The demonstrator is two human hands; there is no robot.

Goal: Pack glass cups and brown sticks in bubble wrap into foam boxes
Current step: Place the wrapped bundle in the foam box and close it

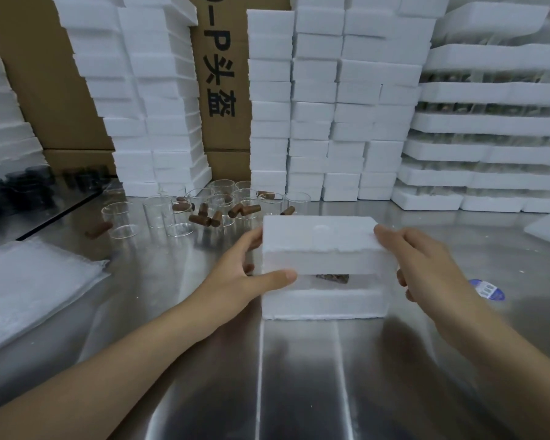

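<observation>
Both hands clamped on the upper foam half [321, 246], held level between them.
Your left hand [245, 271] grips its left end, thumb on the near face; your right hand [426, 268] curls round its right end. Its long axis runs hand to hand. Below it the lower foam half [324, 304] sits on the tabletop [299, 376], with a dark wrapped item [332, 278] showing in the gap. Beyond your left hand: upright glass cups [178, 214] and scattered brown sticks [200, 220]. Foam box stacks [324, 122] wall the far side.
</observation>
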